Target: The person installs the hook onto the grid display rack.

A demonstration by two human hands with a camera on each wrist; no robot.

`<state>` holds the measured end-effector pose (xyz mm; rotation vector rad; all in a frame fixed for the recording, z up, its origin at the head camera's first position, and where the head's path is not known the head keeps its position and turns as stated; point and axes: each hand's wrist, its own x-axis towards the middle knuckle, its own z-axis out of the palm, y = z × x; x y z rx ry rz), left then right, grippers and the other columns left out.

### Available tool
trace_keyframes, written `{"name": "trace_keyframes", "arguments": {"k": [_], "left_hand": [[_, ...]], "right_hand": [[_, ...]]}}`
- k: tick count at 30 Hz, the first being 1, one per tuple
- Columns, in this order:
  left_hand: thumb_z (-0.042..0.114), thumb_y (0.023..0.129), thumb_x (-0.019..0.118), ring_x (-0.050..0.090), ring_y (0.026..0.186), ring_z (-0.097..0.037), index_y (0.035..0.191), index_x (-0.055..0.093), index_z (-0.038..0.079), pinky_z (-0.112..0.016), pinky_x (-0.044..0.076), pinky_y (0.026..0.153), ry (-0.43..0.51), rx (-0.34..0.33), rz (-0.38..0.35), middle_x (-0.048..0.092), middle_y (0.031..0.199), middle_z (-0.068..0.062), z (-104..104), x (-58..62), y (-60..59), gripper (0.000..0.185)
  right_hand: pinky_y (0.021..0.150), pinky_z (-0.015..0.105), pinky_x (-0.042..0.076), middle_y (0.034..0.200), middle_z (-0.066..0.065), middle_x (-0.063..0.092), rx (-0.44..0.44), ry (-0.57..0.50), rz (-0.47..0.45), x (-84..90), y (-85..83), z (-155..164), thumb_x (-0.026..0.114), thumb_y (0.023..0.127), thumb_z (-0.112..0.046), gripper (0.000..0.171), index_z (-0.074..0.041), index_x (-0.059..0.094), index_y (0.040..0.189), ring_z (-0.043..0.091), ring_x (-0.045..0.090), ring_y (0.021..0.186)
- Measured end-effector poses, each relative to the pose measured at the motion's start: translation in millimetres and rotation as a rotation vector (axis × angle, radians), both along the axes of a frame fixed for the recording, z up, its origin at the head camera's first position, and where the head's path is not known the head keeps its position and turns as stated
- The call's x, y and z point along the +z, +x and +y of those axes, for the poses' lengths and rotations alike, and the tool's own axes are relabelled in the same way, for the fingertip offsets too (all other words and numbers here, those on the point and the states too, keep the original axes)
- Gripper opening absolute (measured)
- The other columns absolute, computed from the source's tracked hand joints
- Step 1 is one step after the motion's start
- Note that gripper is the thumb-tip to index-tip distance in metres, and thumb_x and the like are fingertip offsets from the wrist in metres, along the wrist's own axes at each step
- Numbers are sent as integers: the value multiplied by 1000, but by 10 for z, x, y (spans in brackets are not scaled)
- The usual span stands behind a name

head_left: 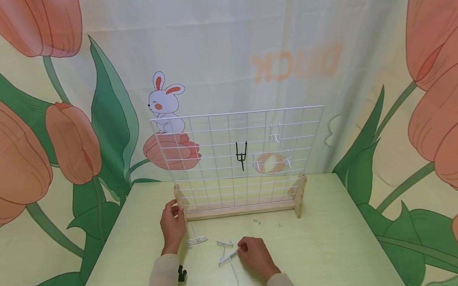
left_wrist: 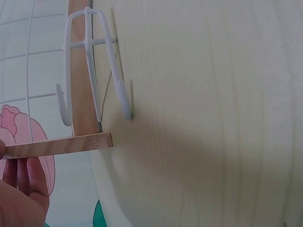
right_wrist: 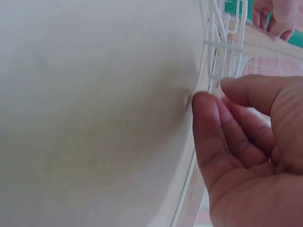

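My left hand point(head_left: 173, 228) grips the left leg of a wooden stand point(left_wrist: 57, 145), thumb on one side and fingers on the other. The stand holds up a white wire grid panel point(head_left: 214, 159). One white wire hook point(head_left: 196, 240) lies on the table beside the left hand. Nearer the middle, more white wire hooks point(head_left: 228, 257) lie together. My right hand point(head_left: 258, 254) is right by them, its fingers loosely bent; in the right wrist view the thumb and fingertip point(right_wrist: 204, 101) stand apart, close to the end of a white hook point(right_wrist: 225, 47).
A black hook point(head_left: 241, 156) hangs mid-grid, and several white hooks point(head_left: 274, 136) hang to its right. Small bits point(head_left: 257, 221) lie on the pale table point(head_left: 332, 238) before the stand. A printed curtain point(head_left: 222, 59) hangs behind. A black object point(head_left: 182, 273) is by the left sleeve.
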<state>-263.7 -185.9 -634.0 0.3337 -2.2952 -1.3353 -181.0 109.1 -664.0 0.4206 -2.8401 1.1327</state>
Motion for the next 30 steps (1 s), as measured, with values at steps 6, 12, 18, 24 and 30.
{"name": "trace_keyframes", "arguments": {"k": [6,12,18,24,30], "left_hand": [[11,107,61,72,110,-31,142,58,9,-51,62,92,-7,5,12,69,120,-15,-2,-2,2,36],[12,107,62,72,109,-32,142,58,10,-50,62,92,-7,2,18,69,119,-16,-8,-24,-6,35],[12,107,61,71,111,-32,142,57,10,-51,62,93,-2,-3,11,68,119,-16,-14,-15,-4,35],[11,107,60,71,111,-33,143,57,8,-52,61,93,-7,-7,17,68,120,-17,-16,5,1,36],[10,108,60,71,111,-33,143,56,8,-51,61,93,-12,-12,12,68,120,-18,-17,-1,9,36]], "right_hand": [[62,23,53,78,-9,74,-47,14,-9,45,165,-48,82,86,-11,8,-11,77,91,0,63,70],[61,24,52,77,-9,72,-53,-16,-80,89,317,-80,85,85,-16,12,-9,78,93,2,63,68],[62,26,52,74,-11,69,-64,11,-106,87,414,-141,88,83,-19,15,-12,77,89,1,60,66],[63,29,52,72,-13,66,-37,47,-156,101,465,-203,89,83,-23,17,-12,77,86,3,59,66],[63,31,53,70,-13,67,-39,51,-189,91,491,-231,88,82,-21,14,-13,77,88,7,61,66]]}}
